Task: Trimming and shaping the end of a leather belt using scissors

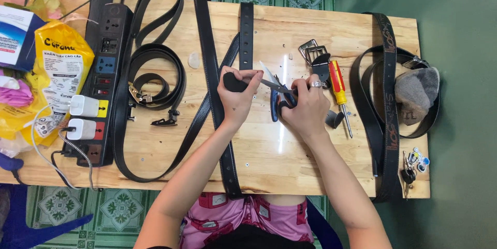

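Your left hand [237, 99] pinches a black belt end [231, 82] while your right hand [306, 106] squeezes scissors [274, 89] mid-tabletop [269, 145], a pale wooden surface over green patterned floor tiles [121, 208].

Your two bare forearms reach up from the bottom edge and converge near the middle. Your left hand [237, 93] is pinched shut, thumb against fingertips, knuckles up. Your right hand [306, 105] is curled closed just beside it, a ring on one finger.
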